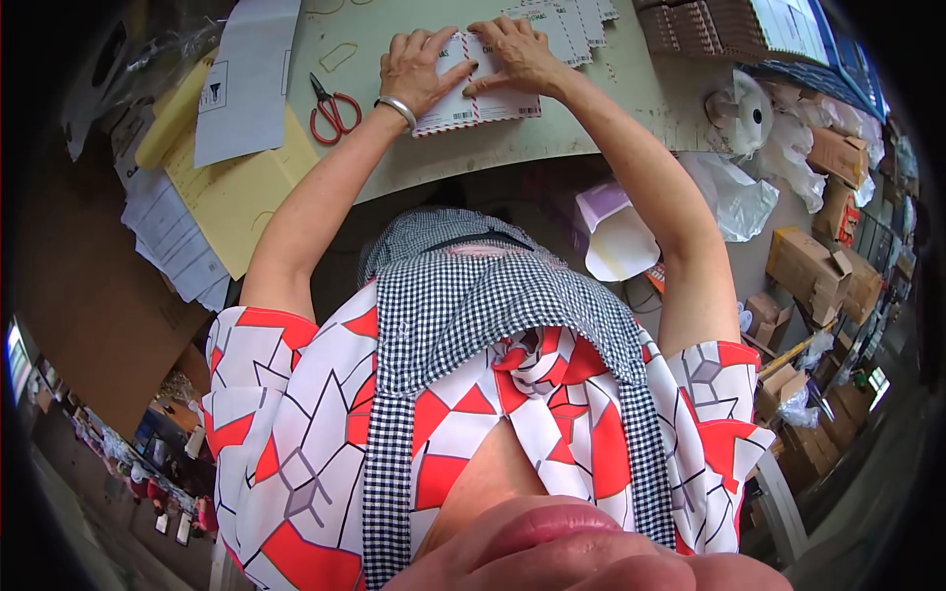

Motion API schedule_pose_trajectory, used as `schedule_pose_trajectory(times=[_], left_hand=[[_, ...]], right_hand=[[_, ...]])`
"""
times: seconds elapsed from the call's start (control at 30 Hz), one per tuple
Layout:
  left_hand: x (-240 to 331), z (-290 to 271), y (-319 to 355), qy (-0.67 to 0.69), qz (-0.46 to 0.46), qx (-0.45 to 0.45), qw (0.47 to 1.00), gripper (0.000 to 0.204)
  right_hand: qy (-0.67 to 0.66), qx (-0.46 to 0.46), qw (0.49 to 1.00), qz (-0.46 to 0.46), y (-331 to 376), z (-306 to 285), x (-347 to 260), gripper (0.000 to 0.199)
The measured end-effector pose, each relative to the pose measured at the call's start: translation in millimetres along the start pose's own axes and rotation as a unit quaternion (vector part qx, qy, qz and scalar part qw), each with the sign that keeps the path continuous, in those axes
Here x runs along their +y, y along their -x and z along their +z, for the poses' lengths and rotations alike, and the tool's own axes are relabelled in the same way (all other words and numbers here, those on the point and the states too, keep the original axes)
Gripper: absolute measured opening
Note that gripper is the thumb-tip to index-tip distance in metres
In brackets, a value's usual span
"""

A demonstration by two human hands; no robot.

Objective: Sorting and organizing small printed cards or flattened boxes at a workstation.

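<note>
Two white printed cards or card stacks with red-striped edges lie side by side near the table's front edge. On the left card (445, 116) rests my left hand (418, 71), fingers spread, a silver bangle at its wrist. My right hand (519, 61) lies over the right card (507, 104) with its fingers apart. Both thumbs point at the seam between the cards, pressing near it. How thick the stacks are is partly hidden by my hands. Past my right hand, several similar cards (569, 32) lie fanned out in an overlapping row.
Red-handled scissors (333, 114) and a rubber band (339, 56) lie left on the pale green table (394, 169). Papers (246, 94) and a yellow sheet (232, 187) cover the left side. Stacked card bundles (705, 30) stand far right, with plastic bags (734, 192) and cartons (808, 268) below.
</note>
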State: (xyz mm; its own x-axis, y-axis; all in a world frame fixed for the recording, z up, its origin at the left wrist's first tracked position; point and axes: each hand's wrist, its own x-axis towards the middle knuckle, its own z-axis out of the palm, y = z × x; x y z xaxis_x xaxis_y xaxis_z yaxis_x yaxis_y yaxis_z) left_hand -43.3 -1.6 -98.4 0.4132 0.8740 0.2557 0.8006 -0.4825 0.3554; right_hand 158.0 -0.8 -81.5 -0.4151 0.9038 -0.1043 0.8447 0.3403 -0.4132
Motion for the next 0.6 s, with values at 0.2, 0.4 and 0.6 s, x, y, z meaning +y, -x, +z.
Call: schedule_pose_trajectory(times=[0.2,0.4,0.6], left_hand=[[101.0,-226.3,-180.8,-0.005,0.004,-0.009,1.000,0.051],[116.1,-240.6,-220.1,-0.022,-0.017,-0.020,0.999,0.042],[85.8,-148.9,-272.1,-0.034,-0.013,-0.033,0.999,0.043]], right_hand=[[-0.023,0.017,1.000,0.007,-25.6,-298.8,-42.1,0.094],[0.011,0.041,0.999,-0.016,-36.5,-334.8,-23.6,0.092],[-0.051,-0.025,0.998,0.017,-92.3,-301.6,53.7,0.094]])
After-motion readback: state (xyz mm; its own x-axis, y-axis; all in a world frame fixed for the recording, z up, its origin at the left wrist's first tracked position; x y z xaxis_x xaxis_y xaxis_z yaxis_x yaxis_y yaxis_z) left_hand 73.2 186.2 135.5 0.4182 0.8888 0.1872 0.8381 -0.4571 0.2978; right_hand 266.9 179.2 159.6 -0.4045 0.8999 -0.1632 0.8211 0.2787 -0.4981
